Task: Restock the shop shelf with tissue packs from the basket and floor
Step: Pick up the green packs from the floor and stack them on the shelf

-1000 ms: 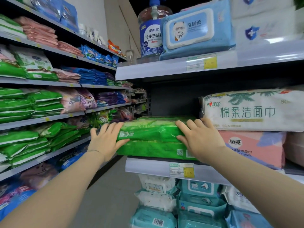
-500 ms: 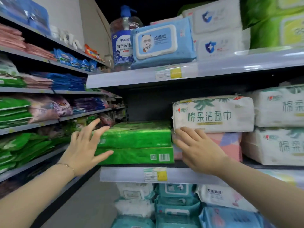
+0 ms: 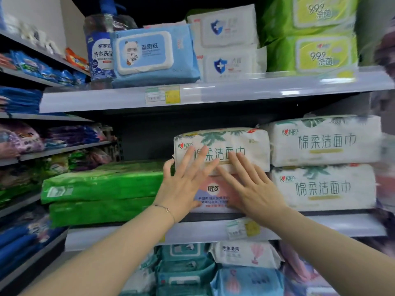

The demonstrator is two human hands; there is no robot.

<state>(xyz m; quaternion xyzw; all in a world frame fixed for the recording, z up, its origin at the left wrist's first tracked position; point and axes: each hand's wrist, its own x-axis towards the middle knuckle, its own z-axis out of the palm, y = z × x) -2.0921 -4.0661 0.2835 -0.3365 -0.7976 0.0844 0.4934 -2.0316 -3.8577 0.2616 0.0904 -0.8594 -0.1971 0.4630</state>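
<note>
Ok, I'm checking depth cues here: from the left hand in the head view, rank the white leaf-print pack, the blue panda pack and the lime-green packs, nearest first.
1. White leaf-print pack: middle shelf, touched by the left hand.
2. Blue panda pack: upper shelf, above and slightly left.
3. Lime-green packs: upper shelf, far right.

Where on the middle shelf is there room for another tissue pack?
One open gap: above the two stacked green packs, bordered by the upper shelf overhead and the white leaf-print pack on the right. Rightward it is crowded: that pack sits on a pink pack, with two more white packs stacked beside it. The upper shelf and the row below look full.
</note>
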